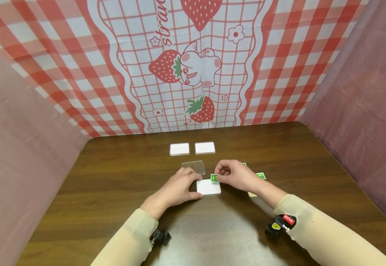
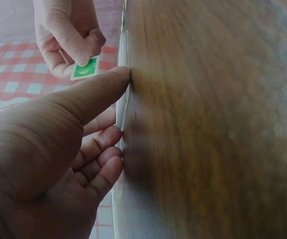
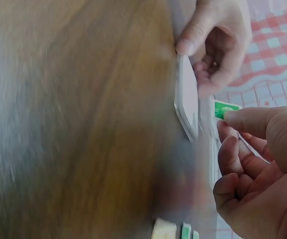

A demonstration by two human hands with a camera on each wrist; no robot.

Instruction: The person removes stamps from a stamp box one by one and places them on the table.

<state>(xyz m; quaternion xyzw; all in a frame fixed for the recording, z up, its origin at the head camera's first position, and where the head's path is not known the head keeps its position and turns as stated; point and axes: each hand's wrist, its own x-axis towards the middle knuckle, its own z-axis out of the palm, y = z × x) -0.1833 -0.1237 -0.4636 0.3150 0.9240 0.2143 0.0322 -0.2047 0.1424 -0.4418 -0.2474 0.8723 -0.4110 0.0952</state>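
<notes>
My left hand (image 1: 179,186) holds the left end of a white card in a clear flat case (image 1: 208,187), thumb at the near corner and fingers at the far one. Between thumb and forefinger, my right hand (image 1: 237,175) pinches a small green card with a pale border (image 1: 214,178), just above the white card's far right corner. The green card (image 2: 83,69) appears tilted and apart from the case in the left wrist view. A transparent case lid (image 1: 191,167) lies just beyond the left fingers.
Two more white cards in clear cases (image 1: 179,149) lie side by side farther back. Near the right wrist are small green cards (image 1: 261,176) and a yellowish card (image 1: 252,194), partly hidden by the arm. A checked strawberry cloth (image 1: 276,88) hangs behind the wooden table (image 1: 113,192).
</notes>
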